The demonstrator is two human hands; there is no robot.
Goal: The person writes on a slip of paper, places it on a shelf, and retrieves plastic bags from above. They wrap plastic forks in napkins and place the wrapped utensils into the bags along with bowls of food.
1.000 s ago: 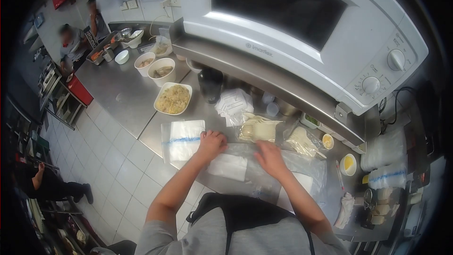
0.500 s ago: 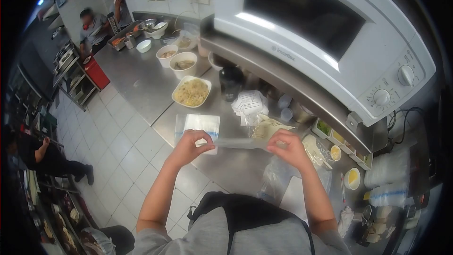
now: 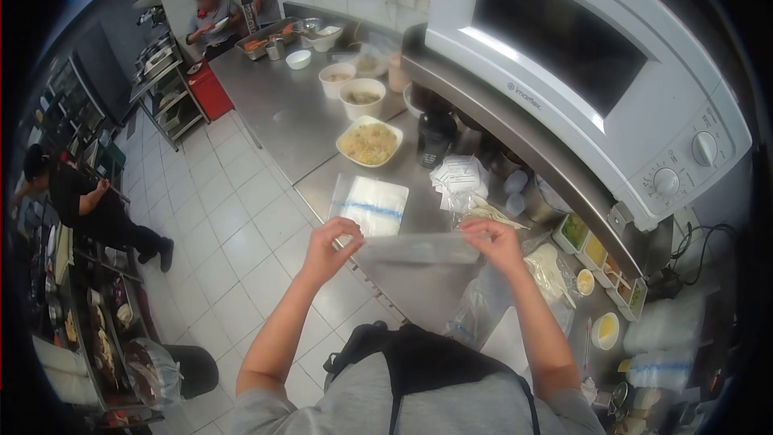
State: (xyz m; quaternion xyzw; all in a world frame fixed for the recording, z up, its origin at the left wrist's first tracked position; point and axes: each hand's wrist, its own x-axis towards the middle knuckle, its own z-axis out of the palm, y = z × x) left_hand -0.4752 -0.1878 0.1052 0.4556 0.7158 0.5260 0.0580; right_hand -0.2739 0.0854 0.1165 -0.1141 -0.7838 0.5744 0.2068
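Observation:
A clear plastic bag (image 3: 423,249) is stretched flat between my hands, above the front part of the steel counter. My left hand (image 3: 330,246) pinches its left corner between thumb and fingers, and my right hand (image 3: 497,243) pinches the right corner. Just beyond my left hand lies a white stack with a blue stripe (image 3: 372,205), partly in clear plastic. Farther back stands a square white bowl of fried rice (image 3: 369,142). Near my right hand are white plastic cutlery (image 3: 547,266) in clear wrapping and a pile of printed papers (image 3: 460,181).
A white microwave oven (image 3: 564,89) sits on a steel shelf (image 3: 499,125) over the counter's right side. Two round tubs of food (image 3: 362,98) stand behind the rice. Trays of toppings (image 3: 594,251) line the right. Co-workers (image 3: 80,201) stand left and at the back.
The bag between my hands has opened out from a narrow strip into a wider sheet. My hands keep their pinch. The view has shifted, so the surroundings sit farther right.

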